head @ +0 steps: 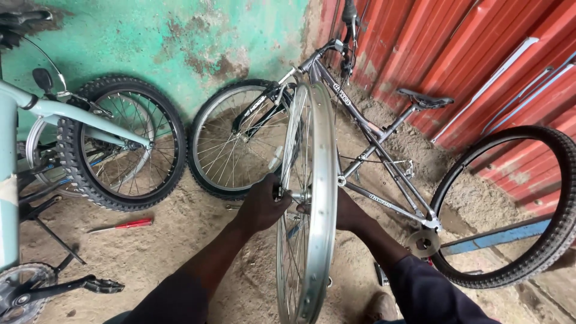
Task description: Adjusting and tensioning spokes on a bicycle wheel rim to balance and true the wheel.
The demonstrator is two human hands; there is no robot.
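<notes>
**Bare rim held upright, both hands at the hub**

Starting at nine o'clock, a pale blue bicycle (36,111) stands at the frame's edge, its knobby-tyred wheel (123,143) leaning by the green wall (180,36). Below it, at about eight o'clock, a red-handled screwdriver (123,225) lies on the sandy ground (174,240), well apart from the hands.

Now to the centre. The person's left hand (262,206) is closed around the left end of the axle on the tyreless silver wheel (318,180), which stands upright and edge-on to the camera. The right hand (347,211) sits on the far side of the hub, at about three o'clock from it; the rim and spokes cover its fingers, so whether it grips the axle or only steadies it cannot be told.

Behind the rim, at twelve o'clock, a dark grey bicycle frame (372,150) leans against the red corrugated wall (468,54), front wheel on, rear dropouts empty. Out at three o'clock, a loose black tyre (558,198) stands against a blue bar (498,237).

The work in hand looks like hub or axle work on the stripped wheel: checking or adjusting the bearings by hand. Judging from this, the next move calls for a firm counter-hold on one axle end while the other turns, with the rim kept vertical so it does not twist away. The wheel itself sits dead centre, between both forearms.
</notes>
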